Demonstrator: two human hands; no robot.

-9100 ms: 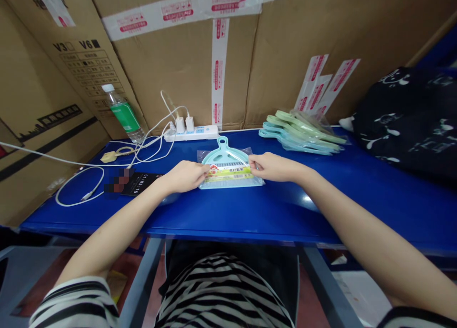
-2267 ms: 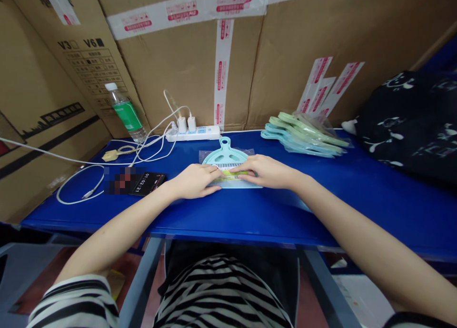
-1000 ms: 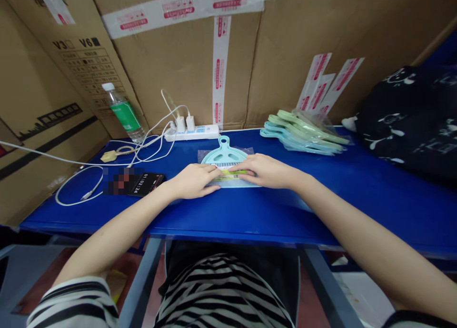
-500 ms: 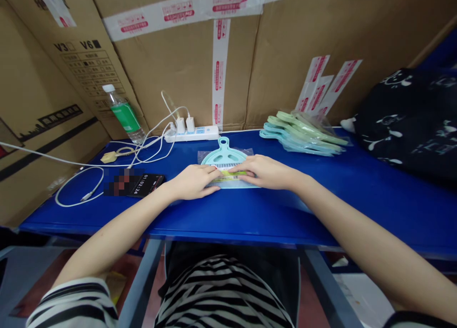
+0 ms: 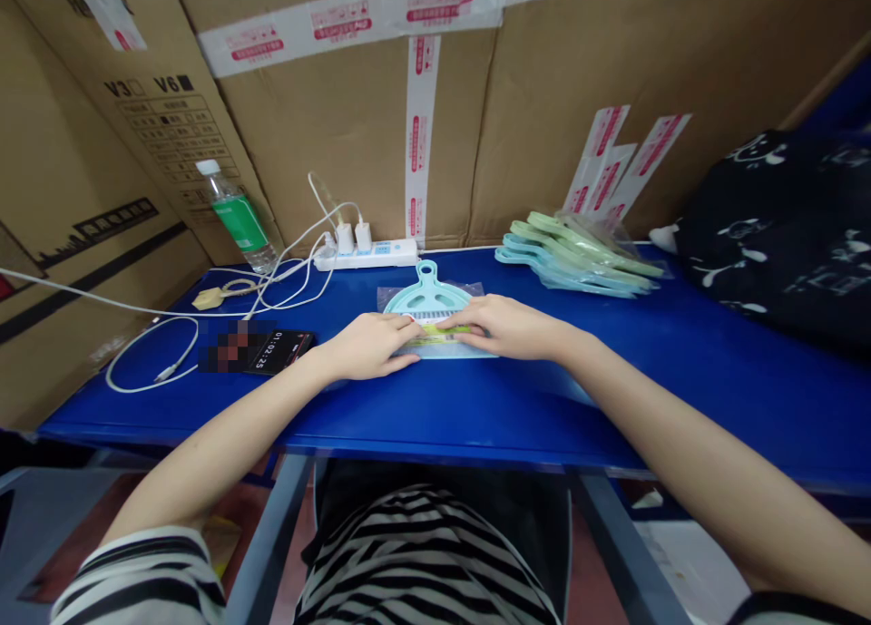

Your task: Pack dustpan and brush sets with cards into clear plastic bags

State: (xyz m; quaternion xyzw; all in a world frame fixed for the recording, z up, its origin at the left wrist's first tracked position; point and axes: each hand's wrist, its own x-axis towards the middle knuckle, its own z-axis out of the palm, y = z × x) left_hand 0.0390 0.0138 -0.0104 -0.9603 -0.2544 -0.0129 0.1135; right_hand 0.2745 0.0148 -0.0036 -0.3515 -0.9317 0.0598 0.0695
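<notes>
A light-blue dustpan with a looped handle lies on the blue table in front of me, its handle pointing away. Grey brush bristles show across its middle, and clear plastic film sticks out at its sides. Over the near part sits a yellow-green and white label. From the left, my left hand lies flat with its fingers stretched onto the label's left end. My right hand rests on the right end, fingers extended and slightly apart. Both palms face down, and they cover the label's ends.
Several bagged green and blue dustpans are stacked at the back right, beside a dark patterned bag. Behind stands a cardboard wall. On the left are a power strip with white cables, a bottle and a phone.
The phone's timer has gone from 01:02:24 to 01:02:25. Both hands and the dustpan keep their places.
</notes>
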